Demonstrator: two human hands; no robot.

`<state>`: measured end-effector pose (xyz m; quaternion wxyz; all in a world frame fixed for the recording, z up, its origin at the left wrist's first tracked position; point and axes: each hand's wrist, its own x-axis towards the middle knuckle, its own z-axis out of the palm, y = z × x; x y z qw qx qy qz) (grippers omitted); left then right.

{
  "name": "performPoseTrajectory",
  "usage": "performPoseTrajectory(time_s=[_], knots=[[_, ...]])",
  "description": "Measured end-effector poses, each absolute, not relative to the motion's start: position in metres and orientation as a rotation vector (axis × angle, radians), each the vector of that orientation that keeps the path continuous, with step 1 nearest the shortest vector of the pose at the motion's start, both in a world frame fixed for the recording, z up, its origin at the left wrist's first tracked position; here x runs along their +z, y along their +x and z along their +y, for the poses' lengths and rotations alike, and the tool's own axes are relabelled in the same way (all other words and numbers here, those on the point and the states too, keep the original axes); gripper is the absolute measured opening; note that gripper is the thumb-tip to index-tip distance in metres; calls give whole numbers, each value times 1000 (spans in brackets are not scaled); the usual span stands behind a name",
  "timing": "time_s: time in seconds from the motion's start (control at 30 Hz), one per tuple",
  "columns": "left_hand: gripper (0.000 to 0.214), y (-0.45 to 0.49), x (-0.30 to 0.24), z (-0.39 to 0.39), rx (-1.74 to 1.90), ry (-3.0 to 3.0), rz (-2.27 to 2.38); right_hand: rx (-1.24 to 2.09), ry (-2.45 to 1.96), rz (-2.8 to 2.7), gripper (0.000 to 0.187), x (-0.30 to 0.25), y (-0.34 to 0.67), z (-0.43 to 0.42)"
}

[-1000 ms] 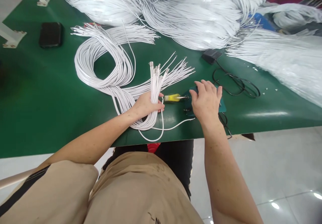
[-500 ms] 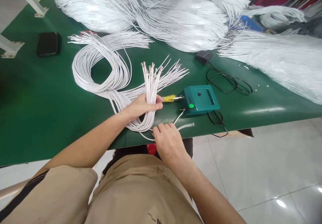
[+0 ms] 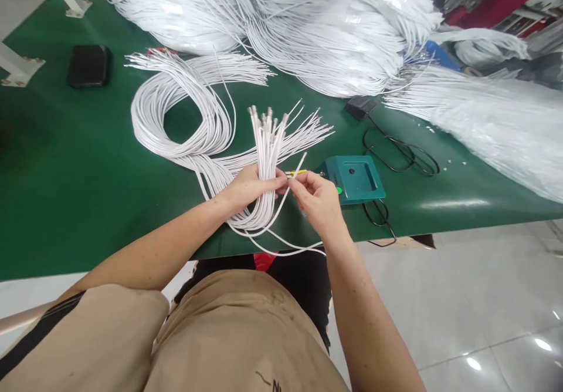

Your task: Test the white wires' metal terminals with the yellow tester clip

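Green worktop (image 3: 65, 198), smooth and glossy, with a glare streak at right; front edge runs right by the person's body. Left hand (image 3: 253, 188) is wrapped round a bent bundle of white wires (image 3: 266, 151), metal-tipped ends pointing up, low bend near the worktop's front edge. Right hand (image 3: 319, 201) is just beside it, thumb and fingers pinching a single white wire (image 3: 302, 161) whose end sticks up past the fingers. Teal box (image 3: 373, 183) with a green button sits right of that hand; a yellow piece (image 3: 299, 172) shows between box and left hand, partly hidden.

Looped wire coil (image 3: 143, 113) lies left of the bundle. Big white wire heap (image 3: 334, 40) fills the back, plastic-wrapped wires (image 3: 497, 110) to the right. Black adapter (image 3: 360, 108) with its cord (image 3: 398, 152) lies behind the box, small white scraps (image 3: 447, 168) nearby. Black case (image 3: 88, 66) far left, near white metal supports (image 3: 77, 7). Pale tiled floor (image 3: 440, 304) with light reflections. Back right is blurry: something red (image 3: 501, 4), maybe a sleeve.
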<state>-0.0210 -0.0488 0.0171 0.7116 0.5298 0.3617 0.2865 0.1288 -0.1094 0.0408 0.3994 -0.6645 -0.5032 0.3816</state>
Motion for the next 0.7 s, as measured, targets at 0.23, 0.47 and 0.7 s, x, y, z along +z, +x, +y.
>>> performPoseTrajectory(time_s=[0.23, 0.47, 0.7], knots=[[29, -21, 13, -48, 711, 1030, 669, 1135, -1660, -1152, 20, 37, 121, -117], [30, -21, 13, -47, 762, 1123, 781, 918, -1630, -987, 18, 40, 124, -111], [24, -21, 24, -51, 708, 1371, 884, 1022, -1594, -1013, 22, 45, 121, -103]])
